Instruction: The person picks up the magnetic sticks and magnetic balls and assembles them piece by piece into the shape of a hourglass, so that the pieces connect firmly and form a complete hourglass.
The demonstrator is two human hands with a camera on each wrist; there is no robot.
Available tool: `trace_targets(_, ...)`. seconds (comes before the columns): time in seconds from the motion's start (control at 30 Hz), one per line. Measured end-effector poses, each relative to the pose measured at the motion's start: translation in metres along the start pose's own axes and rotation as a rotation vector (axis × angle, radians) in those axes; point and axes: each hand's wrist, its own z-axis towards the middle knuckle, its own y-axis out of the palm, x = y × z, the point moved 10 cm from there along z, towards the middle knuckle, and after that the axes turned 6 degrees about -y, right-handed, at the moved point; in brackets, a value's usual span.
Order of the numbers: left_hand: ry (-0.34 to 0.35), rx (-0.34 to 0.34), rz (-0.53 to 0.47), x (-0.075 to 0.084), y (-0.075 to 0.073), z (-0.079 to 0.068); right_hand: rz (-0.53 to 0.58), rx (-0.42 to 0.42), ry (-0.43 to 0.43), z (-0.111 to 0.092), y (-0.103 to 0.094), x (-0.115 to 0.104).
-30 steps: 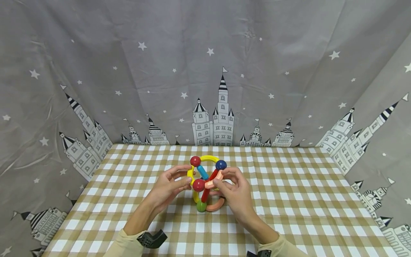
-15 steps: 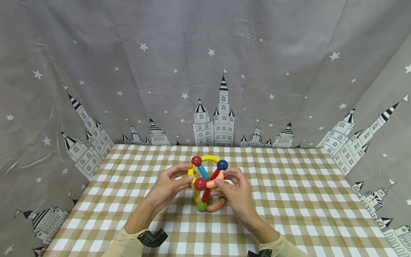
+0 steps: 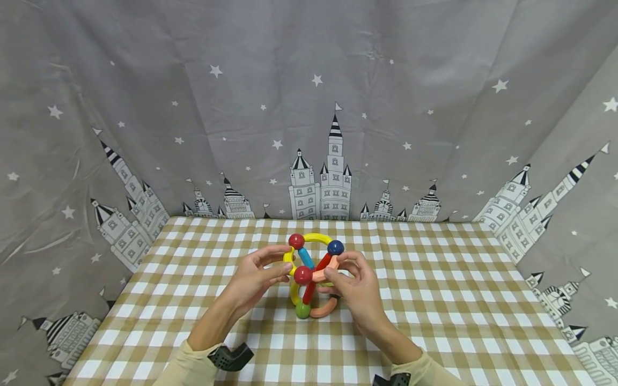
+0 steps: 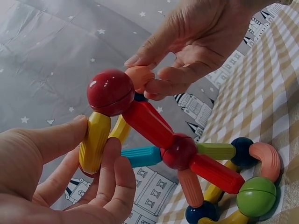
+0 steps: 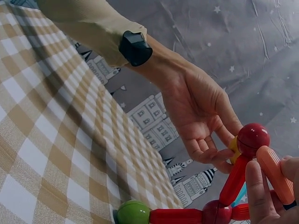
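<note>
A construction of magnetic balls and rods stands on the table between my hands. My left hand point(image 3: 253, 279) pinches a yellow curved rod point(image 4: 95, 142) on its upper left side. My right hand point(image 3: 359, 289) pinches an orange curved rod point(image 5: 275, 175) on the upper right. Both rods meet the near upper red ball point(image 3: 303, 275). Behind it, another red ball point(image 3: 296, 241) and a dark blue ball point(image 3: 335, 247) join a yellow arc point(image 3: 316, 237). Red and blue straight rods run down to a central red ball point(image 4: 179, 151). Low at the front sits a green ball point(image 3: 303, 310).
A brown-and-white checked cloth point(image 3: 193, 289) covers the table. Grey curtains point(image 3: 241, 107) printed with castles and stars hang behind and at the sides. Black camera mounts point(image 3: 230, 357) sit on both wrists.
The top of the construction has shifted slightly to the right with both hands. The green ball stays nearly in place, and both hands keep their pinch.
</note>
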Motion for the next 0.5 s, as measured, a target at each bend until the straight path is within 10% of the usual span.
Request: trace_targets(0.5,0.023,-0.063,0.017,-0.0005,-0.0010,-0.0001,-0.111,-0.101,0.021,-0.0022,-0.0049,-0.0037)
